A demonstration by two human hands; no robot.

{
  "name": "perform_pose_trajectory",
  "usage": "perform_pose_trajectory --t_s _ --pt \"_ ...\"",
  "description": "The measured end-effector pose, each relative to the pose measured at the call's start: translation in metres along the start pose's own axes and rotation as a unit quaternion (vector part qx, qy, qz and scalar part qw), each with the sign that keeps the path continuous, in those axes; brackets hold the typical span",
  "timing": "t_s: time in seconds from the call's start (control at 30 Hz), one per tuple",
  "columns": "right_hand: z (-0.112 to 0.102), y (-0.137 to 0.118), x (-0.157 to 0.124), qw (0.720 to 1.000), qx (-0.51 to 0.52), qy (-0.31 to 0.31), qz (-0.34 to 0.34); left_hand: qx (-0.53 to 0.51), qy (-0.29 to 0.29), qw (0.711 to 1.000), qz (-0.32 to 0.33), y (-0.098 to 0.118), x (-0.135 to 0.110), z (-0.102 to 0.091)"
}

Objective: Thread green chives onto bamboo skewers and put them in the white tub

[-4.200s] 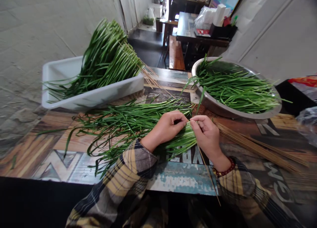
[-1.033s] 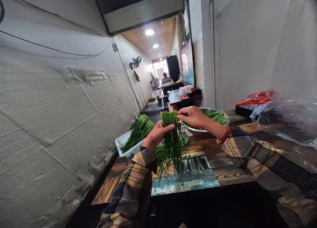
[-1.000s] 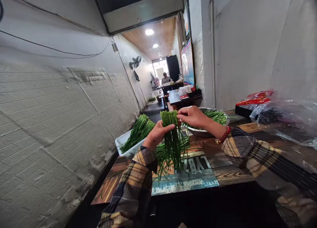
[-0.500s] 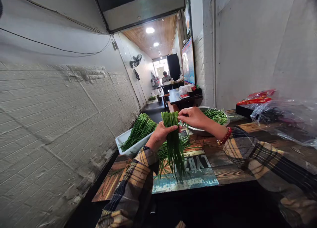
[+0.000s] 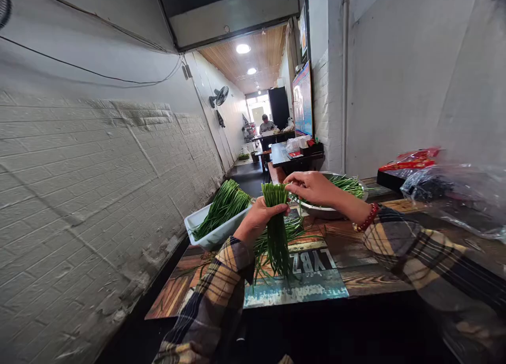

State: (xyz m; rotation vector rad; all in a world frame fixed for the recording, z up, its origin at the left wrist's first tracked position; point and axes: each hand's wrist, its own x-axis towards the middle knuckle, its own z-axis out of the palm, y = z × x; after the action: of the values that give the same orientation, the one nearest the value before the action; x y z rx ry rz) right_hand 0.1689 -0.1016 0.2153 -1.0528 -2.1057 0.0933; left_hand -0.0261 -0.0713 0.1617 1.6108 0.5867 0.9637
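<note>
Pale walls [image 5: 90,158] flanked one long room with two round ceiling lights [image 5: 243,49]. One left hand [image 5: 260,218] had thumb and fingers wrapped round one bunch of green stems [image 5: 277,242], cut ends up, leaves hanging toward the near edge of the table [image 5: 375,280]. One right hand [image 5: 315,189], one red bracelet [image 5: 368,219] at its wrist, had its fingertips close together at the bunch's upper right; whether they gripped a stem could not be told. Behind the bunch lay one pile of loose greens [image 5: 293,226]. One white tray [image 5: 224,230] of greens stood toward the far left corner, one metal bowl [image 5: 324,213] of greens near the far edge, and clear plastic [image 5: 454,192] toward the right edge. Beyond the far edge was one other person [image 5: 268,124].
</note>
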Motion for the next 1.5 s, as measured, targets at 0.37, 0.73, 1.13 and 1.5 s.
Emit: perform_pose_trajectory --t_s 0.37,0.73,1.13,1.5 --pt "0.012 -0.021 0.003 0.986 -0.141 0.0 -0.092 0.035 -0.02 0.999 -0.027 0.009 -0.009 0.018" --pt "0.023 -0.021 -0.002 0.977 -0.186 -0.022 -0.104 0.042 -0.042 0.997 -0.057 0.016 -0.021 0.028" --pt "0.031 -0.024 -0.005 0.983 -0.152 -0.021 -0.098 0.075 -0.064 0.994 -0.04 0.009 -0.024 0.024" --pt "-0.019 0.001 0.015 0.977 -0.162 0.12 -0.068 0.133 -0.023 0.987 -0.085 -0.028 -0.03 -0.018"
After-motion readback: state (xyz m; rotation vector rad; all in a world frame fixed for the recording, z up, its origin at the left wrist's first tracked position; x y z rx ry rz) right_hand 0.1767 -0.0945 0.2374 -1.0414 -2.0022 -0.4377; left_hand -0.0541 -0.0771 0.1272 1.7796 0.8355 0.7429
